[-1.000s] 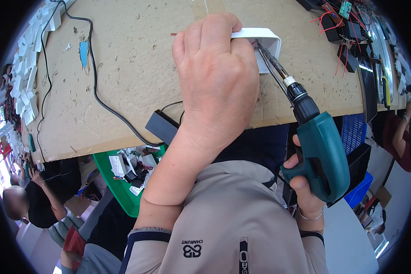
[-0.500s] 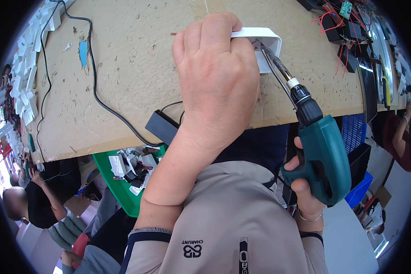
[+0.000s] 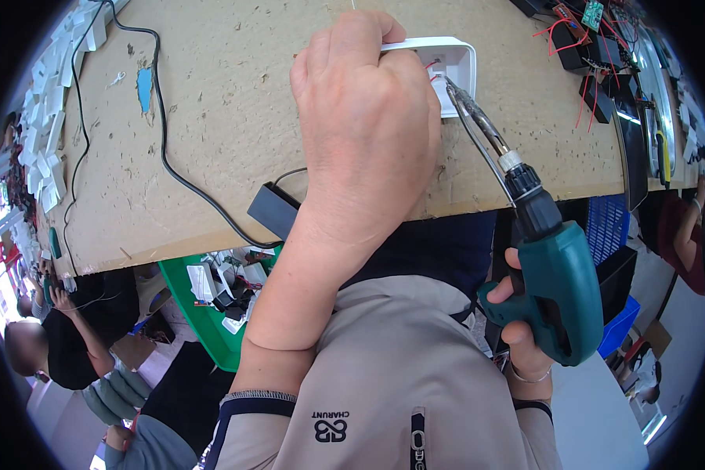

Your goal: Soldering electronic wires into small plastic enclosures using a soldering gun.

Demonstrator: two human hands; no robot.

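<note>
My left hand [image 3: 372,133] is closed on a white open-fronted plastic housing [image 3: 465,66], its back toward me and most fingertips hidden. Inside the housing, short red wires [image 3: 431,66] run by small metal contacts. My right hand [image 3: 523,337] grips a dark green soldering gun [image 3: 576,290] around its handle, index finger near the trigger. The gun's tip [image 3: 451,84] points into the housing, beside the contacts; whether it touches one I cannot tell. A thin feed tube runs alongside the barrel.
A black box [image 3: 272,210] with a cable lies at the table's front edge. Below stands a green bin [image 3: 211,345] of parts. White housings [image 3: 43,149] pile up at far left; black modules with red wires [image 3: 595,55] lie at right. Other people sit at left and right.
The housing and my left hand have shifted slightly away and left. The soldering gun has drawn back slightly toward me, and more of the red wires shows.
</note>
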